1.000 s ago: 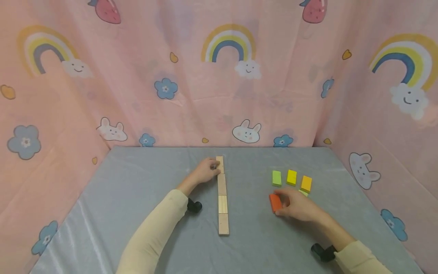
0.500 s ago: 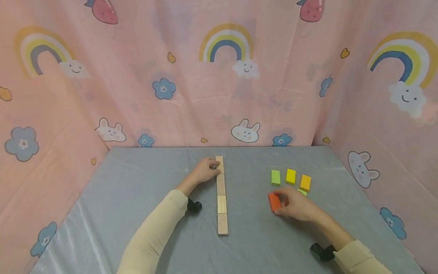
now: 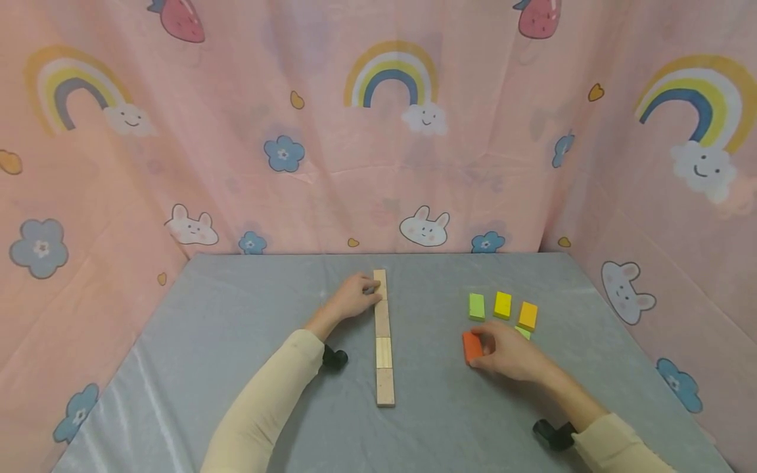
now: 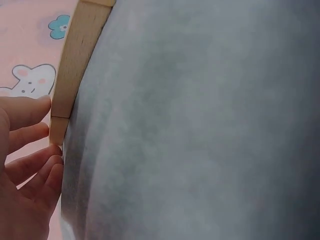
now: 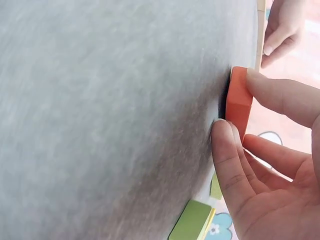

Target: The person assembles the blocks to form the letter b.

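Four-sided flat blocks lie on a grey cloth. At the far end of a straight row of plain wooden blocks (image 3: 383, 320), my left hand (image 3: 353, 295) holds the last wooden block (image 3: 381, 276) by its left side, with thumb and fingertips against it. My right hand (image 3: 510, 351) pinches an orange-red block (image 3: 472, 348) between thumb and fingers. In the right wrist view this orange-red block (image 5: 239, 92) is tilted between the fingertips, close to the cloth. Whether it touches the cloth I cannot tell.
Beyond my right hand lie a green block (image 3: 476, 307), a yellow block (image 3: 503, 305) and an orange block (image 3: 528, 316). Another green block (image 3: 523, 332) is partly hidden by that hand. A pink patterned curtain (image 3: 331, 190) borders the grey table (image 3: 248, 289).
My right hand has shifted slightly left with the orange-red block, which now stands a little straighter. My left hand stays at the far wooden block.
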{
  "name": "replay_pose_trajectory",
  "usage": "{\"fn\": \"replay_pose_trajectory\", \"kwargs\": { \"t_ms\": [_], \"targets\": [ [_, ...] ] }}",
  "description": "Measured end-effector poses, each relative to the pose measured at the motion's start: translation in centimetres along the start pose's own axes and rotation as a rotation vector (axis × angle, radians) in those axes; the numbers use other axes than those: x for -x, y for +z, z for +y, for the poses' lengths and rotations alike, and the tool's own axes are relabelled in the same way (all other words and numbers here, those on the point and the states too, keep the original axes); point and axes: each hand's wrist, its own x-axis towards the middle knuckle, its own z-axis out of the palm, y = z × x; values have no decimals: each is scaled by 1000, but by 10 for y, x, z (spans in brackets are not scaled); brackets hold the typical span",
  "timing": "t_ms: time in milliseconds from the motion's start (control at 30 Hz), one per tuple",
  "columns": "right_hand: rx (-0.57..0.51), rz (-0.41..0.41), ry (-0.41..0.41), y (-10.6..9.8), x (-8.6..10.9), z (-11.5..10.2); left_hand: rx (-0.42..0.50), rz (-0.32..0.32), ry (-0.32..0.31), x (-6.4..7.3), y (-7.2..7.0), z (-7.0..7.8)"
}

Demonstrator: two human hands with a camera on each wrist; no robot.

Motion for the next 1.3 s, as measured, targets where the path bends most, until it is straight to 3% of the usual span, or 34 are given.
{"fn": "replay_pose_trajectory", "kwargs": {
  "t_ms": [367, 667, 967, 1300],
  "targets": [
    [16, 16, -26, 4, -8, -10, -76, -55, 56, 12, -3, 5],
    [23, 13, -37, 8, -19, -17, -115, -126, 43, 28, -4, 9],
    [6, 7, -53, 17, -29, -23, -129, -144, 57, 37, -1, 11],
    [25, -15, -71, 23, -40, -32, -201, -150, 122, 47, 0, 17]
  ]
}}
